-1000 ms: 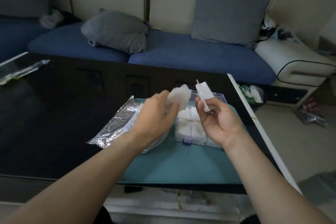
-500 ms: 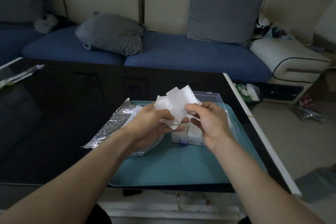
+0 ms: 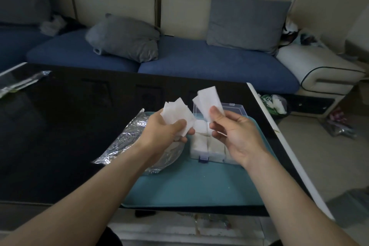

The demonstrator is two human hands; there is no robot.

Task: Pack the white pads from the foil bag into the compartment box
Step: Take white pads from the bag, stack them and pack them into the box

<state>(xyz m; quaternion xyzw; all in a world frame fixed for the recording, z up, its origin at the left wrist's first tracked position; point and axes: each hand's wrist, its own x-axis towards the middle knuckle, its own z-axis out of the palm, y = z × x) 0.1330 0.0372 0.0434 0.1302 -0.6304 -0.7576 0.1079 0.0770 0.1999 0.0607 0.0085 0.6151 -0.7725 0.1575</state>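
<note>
My left hand (image 3: 163,133) holds a fanned stack of white pads (image 3: 177,115) above the foil bag's right end. A second small stack of white pads (image 3: 208,100) stands upright, pinched by my right hand (image 3: 237,136) over the compartment box. The clear compartment box (image 3: 207,146) sits on a teal tray (image 3: 189,187), its lid (image 3: 234,109) open toward the sofa. White pads fill the compartments that show. The crinkled silver foil bag (image 3: 127,142) lies left of the box, partly on the tray and partly hidden under my left wrist.
The tray rests near the right end of a black glossy table (image 3: 60,136) with a white edge strip (image 3: 289,150). A clear plastic wrapper (image 3: 22,83) lies at the table's far left. A blue sofa with grey cushions (image 3: 123,38) stands behind. Clutter lies on the floor to the right.
Half a second ago both hands held the pads together in one bunch. Now the hands have drawn apart, each holding its own stack.
</note>
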